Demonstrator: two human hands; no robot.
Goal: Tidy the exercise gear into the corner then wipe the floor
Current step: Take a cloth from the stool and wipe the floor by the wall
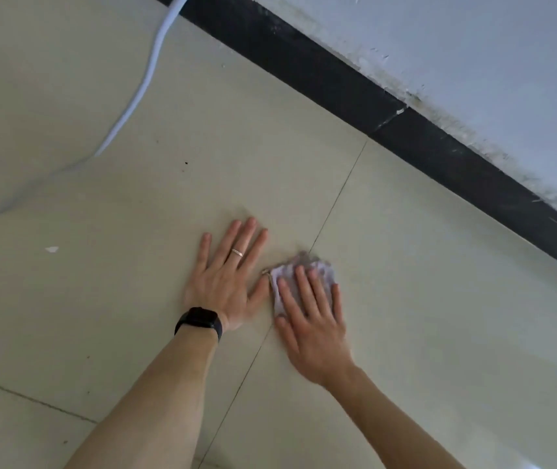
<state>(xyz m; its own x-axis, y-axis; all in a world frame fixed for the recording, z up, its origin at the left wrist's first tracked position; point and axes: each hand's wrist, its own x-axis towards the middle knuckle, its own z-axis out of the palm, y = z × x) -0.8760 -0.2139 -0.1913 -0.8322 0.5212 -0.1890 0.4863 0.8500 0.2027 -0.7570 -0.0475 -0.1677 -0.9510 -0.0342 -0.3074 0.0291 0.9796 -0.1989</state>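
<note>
One small crumpled pale lilac cloth (319, 269) sits on the cream tiled floor (439, 299), right on a grout line. It's pinned under the right hand (314, 319), whose fingers lie straight and spread on top. The left hand (226, 279) is just beside it, palm down on the tile with fingers splayed, wearing a silver ring (237, 252) and a black wristband (199, 320). Farther off, a white cable (148, 72) snakes across the floor, and a black skirting strip (338, 82) runs under the pale wall (473, 45).

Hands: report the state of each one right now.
Left hand: open, flat on the floor, holding nothing.
Right hand: open, straight fingers pressing the cloth to the floor.
</note>
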